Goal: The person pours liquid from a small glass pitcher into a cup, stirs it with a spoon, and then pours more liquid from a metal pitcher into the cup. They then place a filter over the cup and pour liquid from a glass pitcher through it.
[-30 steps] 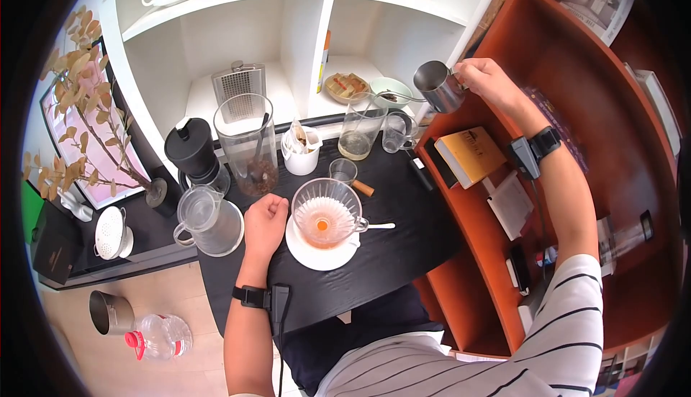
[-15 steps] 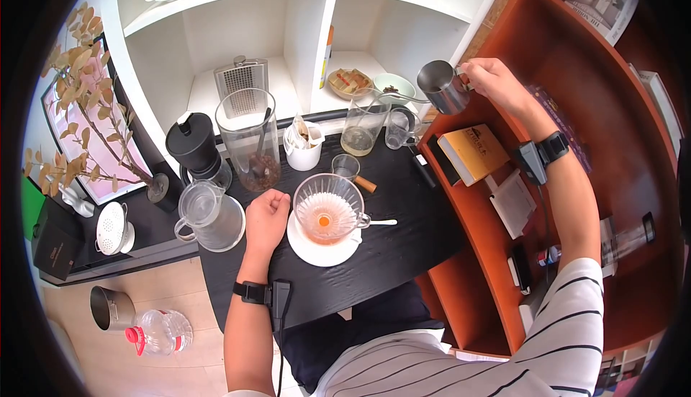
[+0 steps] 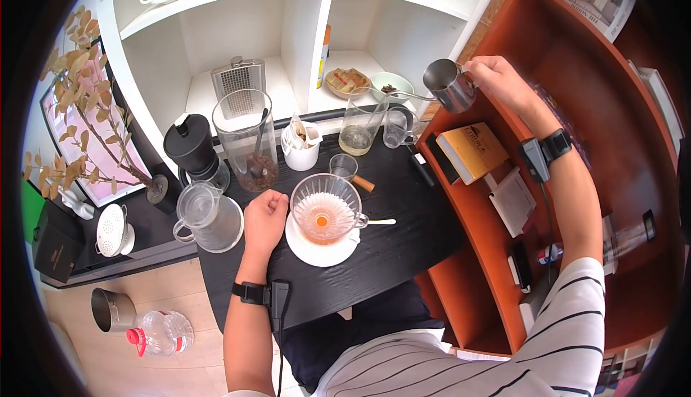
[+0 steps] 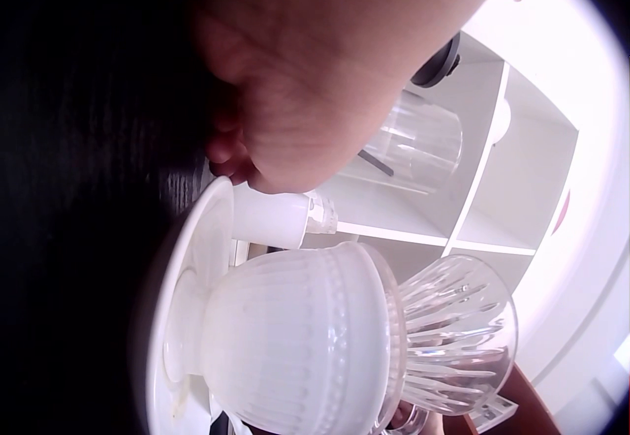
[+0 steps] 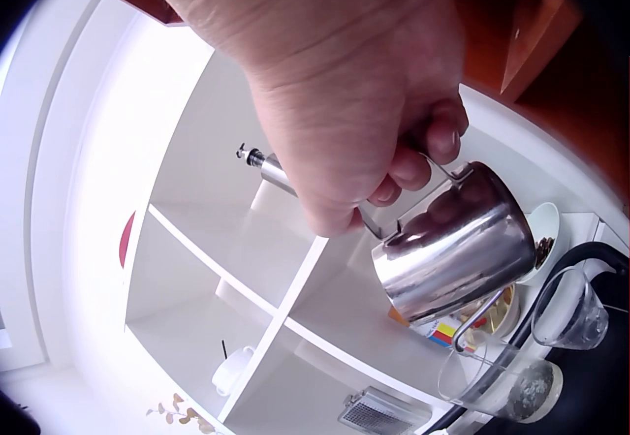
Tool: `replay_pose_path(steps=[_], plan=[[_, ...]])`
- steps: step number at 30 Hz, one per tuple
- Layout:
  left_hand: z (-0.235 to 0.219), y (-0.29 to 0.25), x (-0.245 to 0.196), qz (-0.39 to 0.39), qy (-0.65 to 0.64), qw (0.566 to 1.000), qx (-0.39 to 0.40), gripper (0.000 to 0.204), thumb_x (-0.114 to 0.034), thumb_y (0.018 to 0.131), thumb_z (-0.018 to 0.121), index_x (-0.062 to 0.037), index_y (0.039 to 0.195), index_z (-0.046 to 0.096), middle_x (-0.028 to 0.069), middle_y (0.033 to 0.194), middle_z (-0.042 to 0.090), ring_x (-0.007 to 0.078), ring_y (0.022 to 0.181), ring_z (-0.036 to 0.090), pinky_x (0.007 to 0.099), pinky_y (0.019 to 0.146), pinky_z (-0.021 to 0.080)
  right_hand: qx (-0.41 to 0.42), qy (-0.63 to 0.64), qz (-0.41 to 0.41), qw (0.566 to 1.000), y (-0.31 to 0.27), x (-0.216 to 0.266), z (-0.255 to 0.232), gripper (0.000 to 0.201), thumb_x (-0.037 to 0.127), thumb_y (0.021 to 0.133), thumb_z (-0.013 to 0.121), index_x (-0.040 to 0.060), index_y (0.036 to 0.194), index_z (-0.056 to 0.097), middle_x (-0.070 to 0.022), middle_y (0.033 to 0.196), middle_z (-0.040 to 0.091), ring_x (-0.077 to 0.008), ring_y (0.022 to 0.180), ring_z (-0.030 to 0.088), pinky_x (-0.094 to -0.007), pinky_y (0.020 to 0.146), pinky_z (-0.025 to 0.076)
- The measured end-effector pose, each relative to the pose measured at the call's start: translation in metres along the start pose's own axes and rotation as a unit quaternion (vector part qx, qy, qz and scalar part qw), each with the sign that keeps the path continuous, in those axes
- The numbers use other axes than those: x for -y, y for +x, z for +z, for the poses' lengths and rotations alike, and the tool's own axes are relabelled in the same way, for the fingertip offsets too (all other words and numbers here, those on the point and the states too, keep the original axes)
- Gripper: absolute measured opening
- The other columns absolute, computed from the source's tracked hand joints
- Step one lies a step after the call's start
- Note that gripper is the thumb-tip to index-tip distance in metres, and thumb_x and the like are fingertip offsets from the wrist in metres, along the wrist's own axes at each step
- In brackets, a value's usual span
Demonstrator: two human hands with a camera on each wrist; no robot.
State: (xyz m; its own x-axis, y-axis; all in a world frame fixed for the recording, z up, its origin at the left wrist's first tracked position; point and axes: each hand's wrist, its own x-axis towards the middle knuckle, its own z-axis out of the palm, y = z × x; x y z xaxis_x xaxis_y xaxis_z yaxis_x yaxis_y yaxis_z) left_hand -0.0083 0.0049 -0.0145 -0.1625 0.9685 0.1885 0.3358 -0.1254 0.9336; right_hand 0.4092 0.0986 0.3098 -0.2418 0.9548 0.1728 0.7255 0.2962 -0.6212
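Observation:
My right hand (image 3: 493, 79) grips the handle of a stainless steel gooseneck pitcher (image 3: 450, 87), raised above the table at the right. In the right wrist view the curled fingers show around the handle of the pitcher (image 5: 463, 243). Its thin spout reaches over the mouth of a tall glass (image 3: 358, 138), which has a little pale liquid at the bottom. My left hand (image 3: 265, 217) rests on the table with loosely curled fingers, holding nothing. Beside it, a ribbed clear glass dripper (image 3: 306, 194) sits on a white cup (image 4: 285, 337) and saucer (image 3: 317, 255).
Behind the left hand stand a glass jug (image 3: 209, 217), a black grinder (image 3: 193, 141), a tall cylinder (image 3: 245, 131) and a white pot of packets (image 3: 301, 154). A small wooden-handled glass (image 3: 342, 167) and a glass mug (image 3: 398, 129) stand farther right. Shelves (image 3: 486, 217) border the right side.
My right hand and the pitcher have drifted slightly to the right, the spout still over the tall glass. My left hand stays in place.

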Motion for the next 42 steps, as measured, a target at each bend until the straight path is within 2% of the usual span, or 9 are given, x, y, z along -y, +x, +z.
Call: replay_pose_path(steps=[4,14,17,19,29,32,35,37,42], plan=[[0.001,0.000,0.002,0.004,-0.006,1.000,-0.001,0.020,-0.017,0.097,0.071,0.0014,0.089,0.073,0.0083,0.068,0.069,0.0151,0.058,0.062,0.0337,0.060,0.051,-0.023,-0.009,0.013,1.000,0.002,0.007,0.003,0.042,0.029,0.107,0.057,0.0091,0.071,0.050,0.0077,0.073,0.044,-0.0067,0.070,0.038,-0.0289,0.066,0.035],[0.001,0.001,0.004,0.005,-0.012,1.000,-0.003,0.020,-0.017,0.097,0.071,0.0016,0.090,0.073,0.0081,0.067,0.069,0.0149,0.058,0.062,0.0338,0.060,0.050,-0.033,0.003,-0.010,0.999,0.017,0.008,0.010,0.041,0.032,0.106,0.058,0.0104,0.072,0.051,0.0085,0.072,0.040,-0.0062,0.069,0.036,-0.0283,0.065,0.034],[0.000,0.000,0.001,0.002,-0.008,1.000,0.000,0.020,-0.017,0.097,0.072,0.0015,0.090,0.073,0.0082,0.067,0.069,0.0148,0.058,0.062,0.0337,0.060,0.050,-0.012,0.008,-0.010,1.000,0.022,0.004,0.008,0.040,0.033,0.105,0.058,0.0102,0.073,0.053,0.0081,0.073,0.041,-0.0061,0.070,0.037,-0.0280,0.065,0.035],[0.000,0.000,0.000,0.000,-0.008,1.000,0.001,0.020,-0.017,0.097,0.072,0.0013,0.090,0.073,0.0085,0.068,0.069,0.0151,0.059,0.063,0.0338,0.060,0.051,0.018,0.020,-0.031,0.999,0.023,-0.001,0.007,0.034,0.034,0.107,0.058,0.0105,0.083,0.062,0.0103,0.072,0.042,-0.0034,0.067,0.037,-0.0253,0.060,0.031],[0.000,0.000,-0.001,0.006,0.010,1.000,-0.002,0.020,-0.018,0.097,0.072,0.0010,0.090,0.074,0.0091,0.069,0.070,0.0162,0.060,0.065,0.0339,0.061,0.052,0.022,0.018,-0.007,1.000,0.007,0.006,0.004,0.035,0.034,0.107,0.058,0.0103,0.081,0.062,0.0095,0.071,0.044,-0.0038,0.065,0.037,-0.0253,0.060,0.032],[0.001,0.000,0.001,0.004,0.006,1.000,-0.004,0.020,-0.018,0.097,0.072,0.0009,0.090,0.074,0.0091,0.069,0.071,0.0161,0.060,0.065,0.0336,0.061,0.052,0.004,0.005,0.003,1.000,0.004,0.009,0.003,0.039,0.033,0.106,0.058,0.0092,0.075,0.056,0.0081,0.074,0.043,-0.0054,0.070,0.037,-0.0276,0.066,0.035],[0.001,0.000,0.003,0.007,-0.004,1.000,-0.003,0.020,-0.018,0.097,0.072,0.0009,0.090,0.074,0.0086,0.069,0.071,0.0152,0.060,0.064,0.0333,0.061,0.052,-0.006,-0.002,-0.006,1.000,0.011,0.002,0.000,0.039,0.033,0.106,0.058,0.0095,0.074,0.055,0.0085,0.073,0.042,-0.0057,0.069,0.036,-0.0280,0.065,0.035],[0.001,0.000,0.004,0.006,-0.014,1.000,0.003,0.020,-0.018,0.098,0.072,0.0013,0.090,0.074,0.0082,0.069,0.070,0.0142,0.060,0.064,0.0329,0.061,0.051,0.023,0.004,-0.013,1.000,0.018,-0.006,-0.003,0.035,0.033,0.106,0.058,0.0100,0.081,0.062,0.0094,0.070,0.044,-0.0044,0.065,0.037,-0.0260,0.060,0.031],[-0.001,-0.001,-0.002,0.005,-0.003,1.000,0.003,0.020,-0.017,0.098,0.071,0.0015,0.091,0.074,0.0080,0.069,0.071,0.0135,0.059,0.063,0.0324,0.061,0.051,0.012,0.000,-0.023,1.000,0.025,-0.005,0.006,0.034,0.033,0.106,0.058,0.0109,0.080,0.059,0.0099,0.072,0.042,-0.0039,0.067,0.036,-0.0261,0.061,0.031]])
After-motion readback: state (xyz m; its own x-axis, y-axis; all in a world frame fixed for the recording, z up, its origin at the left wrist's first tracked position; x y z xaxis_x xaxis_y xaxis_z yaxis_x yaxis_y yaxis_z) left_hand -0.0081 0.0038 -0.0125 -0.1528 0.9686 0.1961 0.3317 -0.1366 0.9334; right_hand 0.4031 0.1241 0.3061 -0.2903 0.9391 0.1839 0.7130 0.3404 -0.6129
